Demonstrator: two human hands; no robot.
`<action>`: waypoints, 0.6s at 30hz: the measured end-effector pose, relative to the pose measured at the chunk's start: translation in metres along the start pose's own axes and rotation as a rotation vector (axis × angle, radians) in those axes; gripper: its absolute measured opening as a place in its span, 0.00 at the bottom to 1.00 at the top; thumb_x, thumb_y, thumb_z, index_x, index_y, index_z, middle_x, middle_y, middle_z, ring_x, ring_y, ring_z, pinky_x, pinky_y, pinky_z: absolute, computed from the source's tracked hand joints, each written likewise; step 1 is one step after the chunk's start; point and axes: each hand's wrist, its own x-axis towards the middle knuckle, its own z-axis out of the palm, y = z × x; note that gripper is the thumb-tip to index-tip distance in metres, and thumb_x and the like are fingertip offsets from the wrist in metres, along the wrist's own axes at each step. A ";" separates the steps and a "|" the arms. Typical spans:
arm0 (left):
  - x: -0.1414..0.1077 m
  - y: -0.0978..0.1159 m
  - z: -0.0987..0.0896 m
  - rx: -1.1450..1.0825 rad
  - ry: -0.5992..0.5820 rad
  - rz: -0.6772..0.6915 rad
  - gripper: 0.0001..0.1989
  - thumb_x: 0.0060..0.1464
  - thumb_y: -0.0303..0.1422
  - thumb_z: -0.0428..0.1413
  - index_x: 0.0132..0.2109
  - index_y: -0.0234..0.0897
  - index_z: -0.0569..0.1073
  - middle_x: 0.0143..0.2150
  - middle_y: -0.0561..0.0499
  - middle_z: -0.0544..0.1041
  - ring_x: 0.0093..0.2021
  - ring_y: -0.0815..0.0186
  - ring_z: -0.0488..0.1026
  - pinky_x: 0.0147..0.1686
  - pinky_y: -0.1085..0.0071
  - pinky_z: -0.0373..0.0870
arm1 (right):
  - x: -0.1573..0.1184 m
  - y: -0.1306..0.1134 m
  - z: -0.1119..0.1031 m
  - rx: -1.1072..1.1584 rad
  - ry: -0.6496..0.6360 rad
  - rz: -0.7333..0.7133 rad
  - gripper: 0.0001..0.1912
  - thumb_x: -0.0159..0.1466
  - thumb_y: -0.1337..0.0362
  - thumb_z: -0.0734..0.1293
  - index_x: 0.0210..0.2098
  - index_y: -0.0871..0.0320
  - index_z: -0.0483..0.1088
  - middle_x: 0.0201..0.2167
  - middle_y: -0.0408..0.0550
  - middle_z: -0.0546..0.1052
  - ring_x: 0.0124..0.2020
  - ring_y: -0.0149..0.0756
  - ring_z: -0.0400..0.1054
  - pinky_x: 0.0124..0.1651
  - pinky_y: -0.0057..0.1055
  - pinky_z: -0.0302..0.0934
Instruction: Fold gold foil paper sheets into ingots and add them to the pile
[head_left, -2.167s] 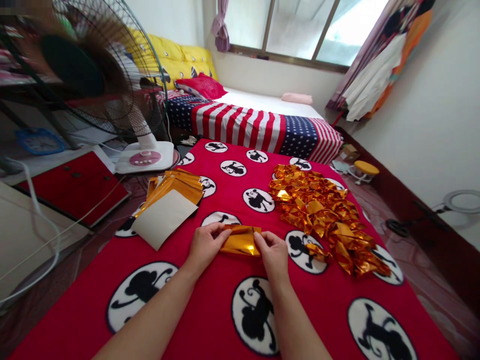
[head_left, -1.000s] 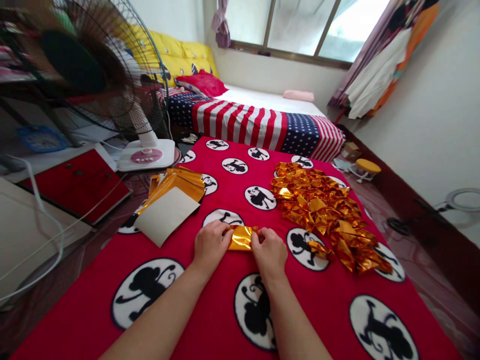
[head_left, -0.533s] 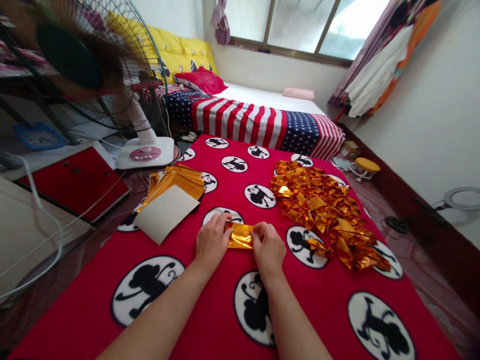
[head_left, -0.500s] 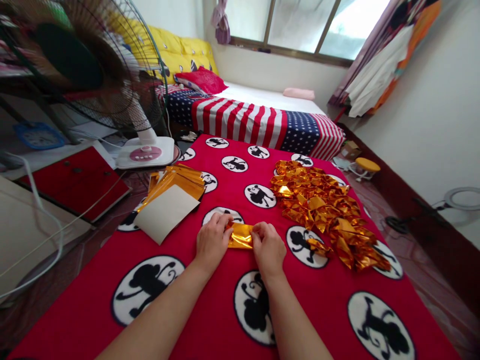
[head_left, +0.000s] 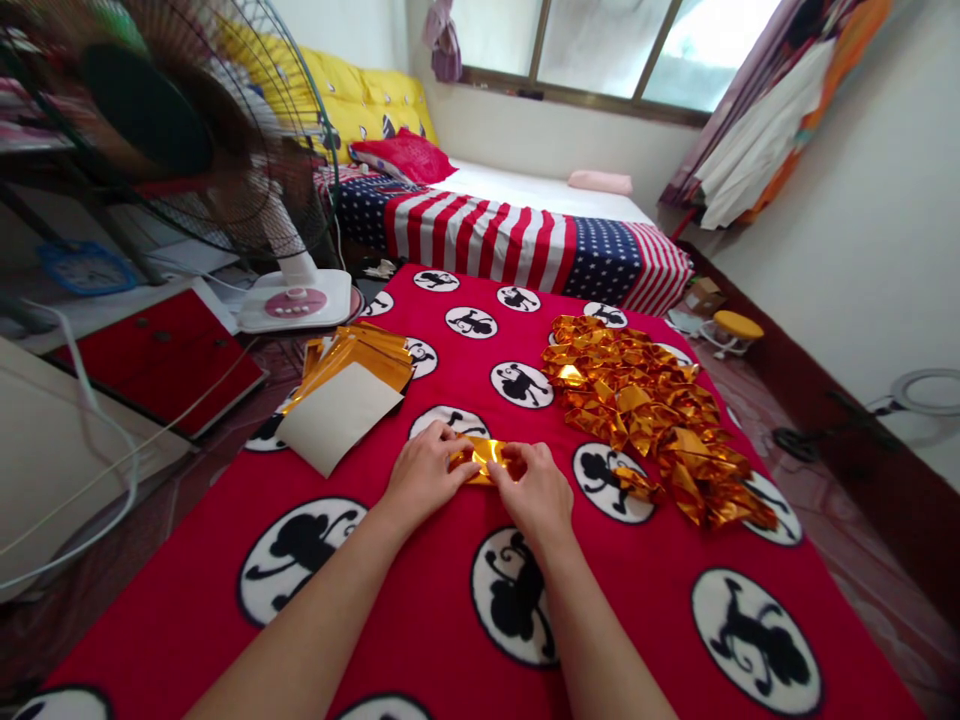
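Note:
A narrow strip of shiny gold foil paper lies on the red monkey-print cloth, between both hands. My left hand grips its left end, the thumb on the near edge. At the right end my right hand holds the foil, its thumb near the strip's middle. To the left rests a stack of gold sheets, with a pale sheet face up at its near side. A heap of crumpled or folded gold foil pieces spreads over the cloth on the right.
An electric fan stands beyond the cloth's far left corner, near a red panel. Behind the cloth is a bed with a flag-pattern cover. A yellow stool is on the floor at the right.
Both thumbs have moved inward over the foil, closer to each other. The foil strip looks narrower from front to back. The camera view has shifted slightly.

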 end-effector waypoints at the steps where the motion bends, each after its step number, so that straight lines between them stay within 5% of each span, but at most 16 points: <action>1: -0.001 0.000 -0.001 -0.001 -0.010 0.003 0.13 0.53 0.42 0.60 0.44 0.43 0.80 0.43 0.48 0.73 0.44 0.61 0.72 0.42 0.67 0.68 | -0.001 -0.001 0.000 0.004 -0.003 0.000 0.15 0.59 0.50 0.70 0.43 0.48 0.75 0.38 0.42 0.73 0.36 0.34 0.71 0.32 0.29 0.54; 18: -0.001 -0.004 -0.001 0.007 -0.049 -0.015 0.20 0.47 0.42 0.64 0.48 0.44 0.80 0.45 0.48 0.72 0.46 0.59 0.72 0.46 0.65 0.70 | -0.016 -0.002 0.007 -0.046 0.059 -0.084 0.23 0.57 0.52 0.71 0.49 0.52 0.70 0.44 0.48 0.69 0.42 0.40 0.69 0.38 0.31 0.58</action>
